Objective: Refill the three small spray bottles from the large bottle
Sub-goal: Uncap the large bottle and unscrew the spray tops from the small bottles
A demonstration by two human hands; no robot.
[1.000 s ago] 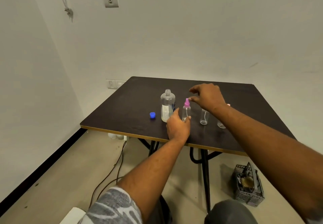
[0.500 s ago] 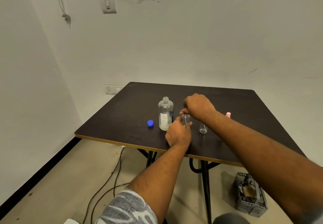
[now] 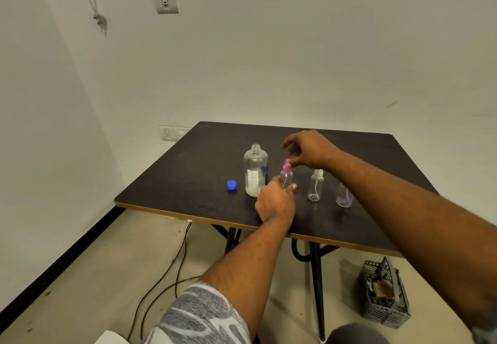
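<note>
Blue cap [image 3: 231, 185] left of uncapped large bottle [image 3: 255, 171].

The large bottle [image 3: 255, 170], clear with a white label and a low level of pale liquid, stands upright and uncapped just left of the left hand [image 3: 275, 202]; its blue cap [image 3: 231, 185] lies further left. The left hand grips a small clear spray bottle [image 3: 286, 178] whose pink sprayer top [image 3: 287, 162] the right hand [image 3: 309, 150] pinches. Right of the left hand, under the right forearm, stand a white-topped small bottle [image 3: 315, 185] and a third small bottle [image 3: 344, 197], its top hidden.
</note>
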